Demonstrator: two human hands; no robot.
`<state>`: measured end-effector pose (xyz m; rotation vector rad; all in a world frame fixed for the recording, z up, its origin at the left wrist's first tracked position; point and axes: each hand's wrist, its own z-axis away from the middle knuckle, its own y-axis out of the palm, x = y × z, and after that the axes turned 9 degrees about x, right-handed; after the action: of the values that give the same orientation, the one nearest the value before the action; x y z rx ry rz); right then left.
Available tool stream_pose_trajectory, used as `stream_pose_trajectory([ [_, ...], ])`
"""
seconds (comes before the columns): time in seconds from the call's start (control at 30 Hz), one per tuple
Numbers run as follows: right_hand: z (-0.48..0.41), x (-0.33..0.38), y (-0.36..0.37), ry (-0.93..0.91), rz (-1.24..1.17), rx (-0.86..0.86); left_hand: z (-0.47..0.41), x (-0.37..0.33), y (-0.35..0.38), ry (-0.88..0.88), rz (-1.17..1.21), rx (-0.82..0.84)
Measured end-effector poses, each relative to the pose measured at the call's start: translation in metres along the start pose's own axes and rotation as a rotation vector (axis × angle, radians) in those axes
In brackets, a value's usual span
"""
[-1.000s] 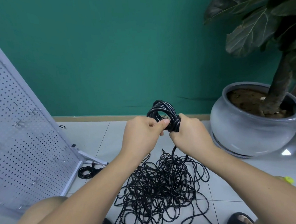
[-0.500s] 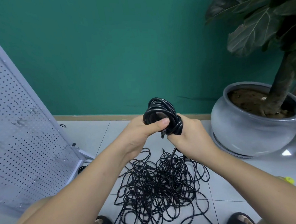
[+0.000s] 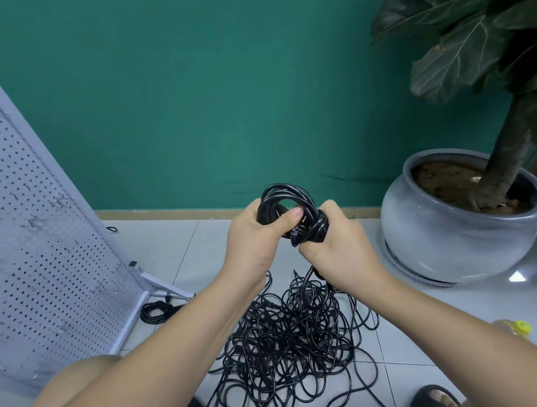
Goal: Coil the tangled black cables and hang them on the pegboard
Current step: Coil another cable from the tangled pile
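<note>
Floor tiles point(image 3: 200, 240) below the grips carry a big tangle of cables point(image 3: 289, 338), one coil point(image 3: 284, 199) held up, clasped tight by left grip point(image 3: 250, 236) and right grip point(image 3: 337, 246), nothing seen hung on pegboard point(image 3: 41, 251) left of them, so mostly undone.

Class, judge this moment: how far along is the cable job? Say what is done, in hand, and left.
Done: one small bundle looks coiled beside the pegboard. In hand: the left hand and right hand both grip a coil. Left: the tangled pile on the floor, and all the hanging; no cable shows on the pegboard.
</note>
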<state>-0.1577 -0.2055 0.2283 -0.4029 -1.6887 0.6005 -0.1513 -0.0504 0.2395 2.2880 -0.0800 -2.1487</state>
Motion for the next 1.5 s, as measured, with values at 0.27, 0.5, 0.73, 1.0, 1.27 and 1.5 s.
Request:
stream_pose_trajectory([
  [0.27, 0.003, 0.003, 0.001, -0.04, 0.009, 0.04, 0.002, 0.008, 0.0, -0.039, 0.115, -0.003],
  [0.5, 0.002, 0.006, -0.008, 0.014, -0.089, 0.05, 0.01, 0.002, 0.003, -0.058, 0.173, 0.102],
  [0.73, -0.002, 0.009, -0.021, 0.018, -0.204, 0.079, 0.008, -0.002, -0.01, 0.036, 0.098, 0.329],
  [1.0, 0.001, 0.006, -0.014, 0.002, -0.215, 0.045, 0.009, 0.005, -0.004, 0.118, 0.054, 0.16],
  [1.27, 0.004, 0.003, -0.008, -0.025, -0.084, 0.062, 0.01, 0.017, 0.001, 0.042, 0.09, 0.06],
  [1.5, -0.001, 0.002, -0.001, 0.083, 0.036, 0.156, 0.004, 0.022, 0.001, 0.055, 0.03, 0.038],
])
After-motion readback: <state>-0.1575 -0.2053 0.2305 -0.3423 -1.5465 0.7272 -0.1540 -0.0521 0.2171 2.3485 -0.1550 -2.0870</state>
